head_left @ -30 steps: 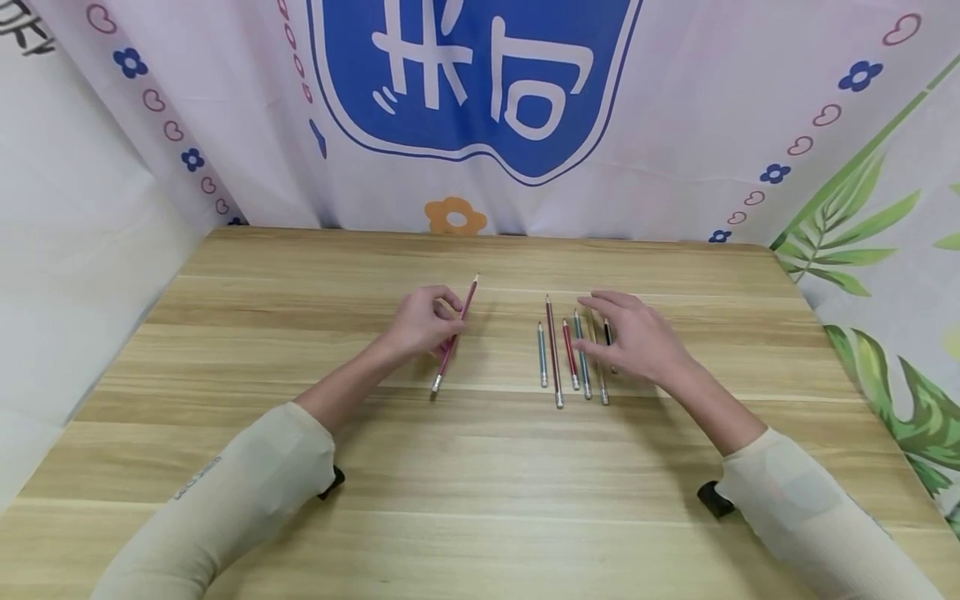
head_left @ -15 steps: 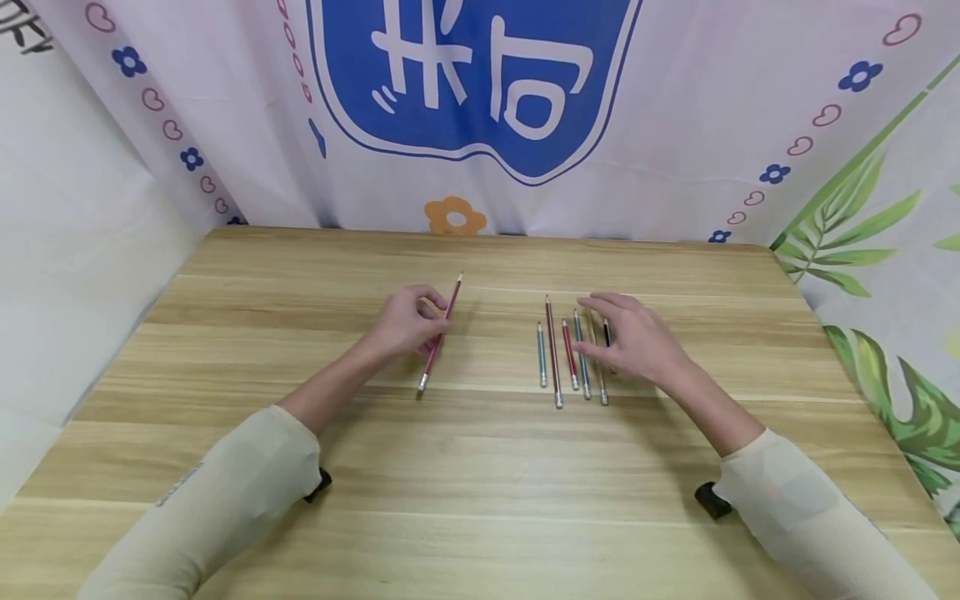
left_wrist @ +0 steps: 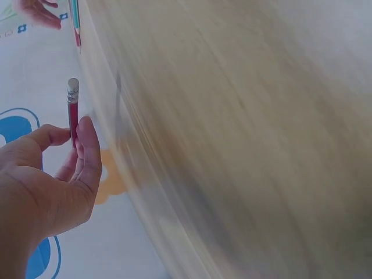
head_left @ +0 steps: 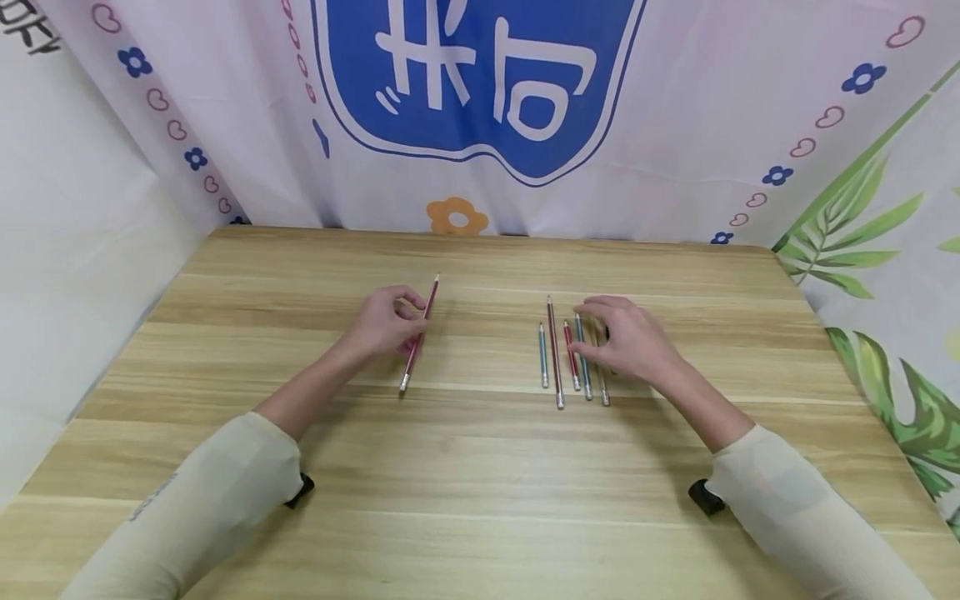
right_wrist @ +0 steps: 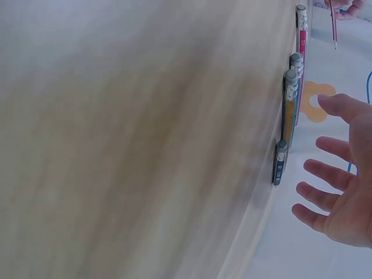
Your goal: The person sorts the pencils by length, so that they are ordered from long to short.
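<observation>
The left hand [head_left: 384, 323] pinches a red pencil [head_left: 415, 352] at a slant between thumb and fingers, left of the row of pencils [head_left: 573, 365] and well apart from it. The right hand [head_left: 628, 335] is positioned over the row's right part, fingers spread wide. The row rests on the table [head_left: 465, 500], its pencils side by side.

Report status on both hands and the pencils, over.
Left hand pinching dark red pencil. Right hand over the pencil row, gripping nothing. In the way: right hand partly hides the row's right end in head view.
</observation>
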